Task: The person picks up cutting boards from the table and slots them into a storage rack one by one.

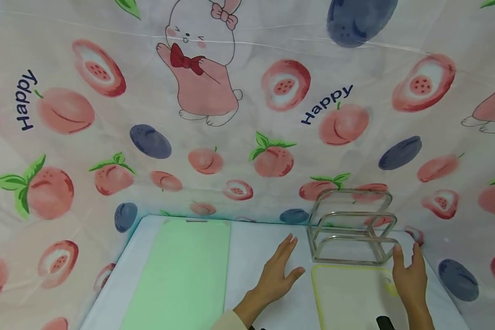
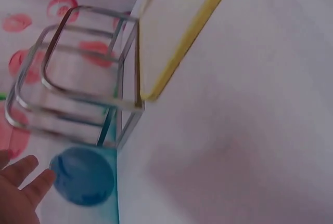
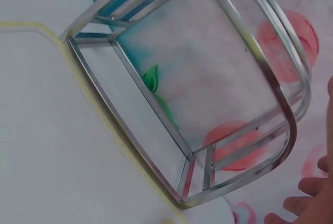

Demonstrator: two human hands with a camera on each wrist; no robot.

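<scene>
A metal rack (image 1: pixel 348 263) with several upright bent-wire frames stands at the table's far right. Directly in front of it lies a pale board with a yellow rim (image 1: pixel 350 298), its far edge along the rack's base. My left hand (image 1: pixel 274 277) hovers left of rack and board, fingers extended and thumb spread, holding nothing. At the rack's right front corner is my right hand (image 1: pixel 411 277), fingers up and apart, overlapping the board's right edge in the head view. In the right wrist view only some fingers (image 3: pixel 312 203) show, beside the rack (image 3: pixel 276 81).
A light green board (image 1: pixel 181 275) with a dark slot near its far end lies on the left of the white table (image 1: pixel 251 243). Behind and around the table hangs a curtain (image 1: pixel 239 137) printed with fruit and rabbits. A black piece (image 1: pixel 384 322) shows at the bottom edge.
</scene>
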